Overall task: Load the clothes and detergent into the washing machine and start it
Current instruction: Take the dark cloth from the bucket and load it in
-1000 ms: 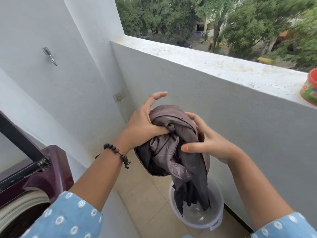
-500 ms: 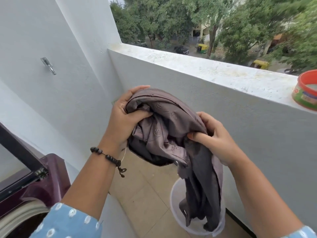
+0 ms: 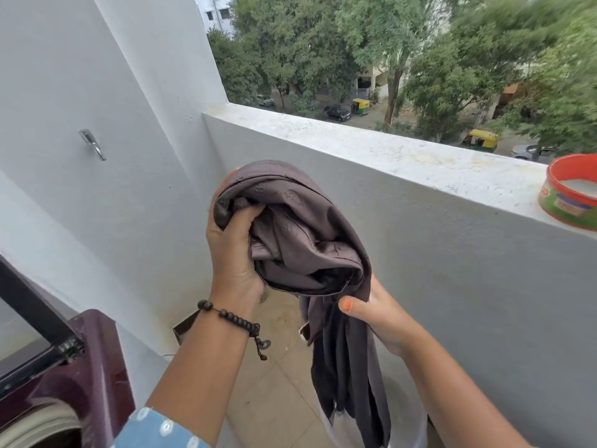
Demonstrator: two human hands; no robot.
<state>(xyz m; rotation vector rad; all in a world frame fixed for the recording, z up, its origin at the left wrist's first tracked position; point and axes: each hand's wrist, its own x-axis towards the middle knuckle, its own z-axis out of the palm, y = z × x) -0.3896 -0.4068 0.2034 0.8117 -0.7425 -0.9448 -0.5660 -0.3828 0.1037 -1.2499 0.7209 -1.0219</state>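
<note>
Detergent tub (image 3: 570,195) sits on the balcony ledge (image 3: 371,150) at far right, lid off, white powder showing inside. Red rim, green label w/ red + yellow print; the letters are too blurred to read. No other writing legible.

Left hand (image 3: 232,250) is raised in front of the parapet wall, fingers curled tight into the bunched top of the grey-brown garment (image 3: 303,240), cloth draped over the knuckles. Beaded bracelet (image 3: 231,318) on that wrist. Right hand (image 3: 379,318) is lower, under the bundle; thumb w/ orange nail presses the hanging fabric, other fingers hidden behind the cloth, so it grips there. Garment tail hangs down into the white bucket (image 3: 410,428) on the tiled floor.

Washing machine (image 3: 84,376), maroon top, at lower left w/ lid (image 3: 29,312) up and the drum rim showing; garment is well apart from it, to the right.

Vs 0.5 s ago: left hand has lifted the bundle higher and rolled it over its fingers; right hand has dropped from the side of the bundle to below it. More of the tub and street is in view.
</note>
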